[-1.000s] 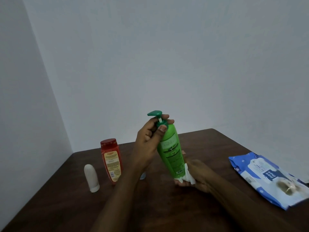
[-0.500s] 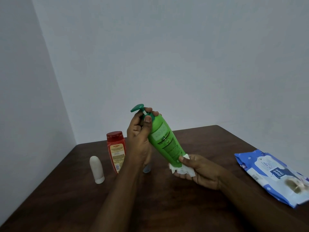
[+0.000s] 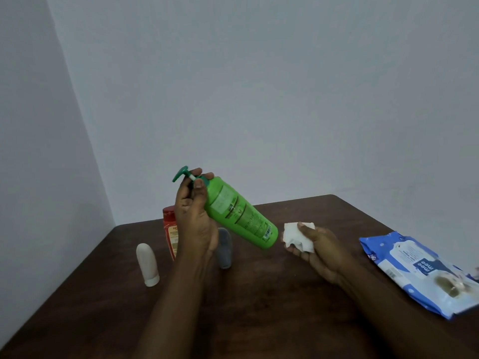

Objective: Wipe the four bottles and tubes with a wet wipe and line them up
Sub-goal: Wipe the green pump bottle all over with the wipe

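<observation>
- The left hand [image 3: 193, 216] gripped the green pump bottle [image 3: 239, 216] by its neck, holding it tilted above the bench [image 3: 259, 307], base pointing toward four o'clock.
- The right hand [image 3: 317, 248] clutched a crumpled wet wipe [image 3: 298, 235], just clear of the bottle's base.
- A white tube [image 3: 147, 264] stood at nine o'clock, a red bottle [image 3: 169, 231] and a grey tube [image 3: 225, 251] behind the left hand.
- The wipes pack [image 3: 420, 270] lay at three o'clock.

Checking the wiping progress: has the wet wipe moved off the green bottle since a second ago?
Yes. The wet wipe in the right hand has come off the green bottle, now apart to its right, toward the wipes pack.
</observation>
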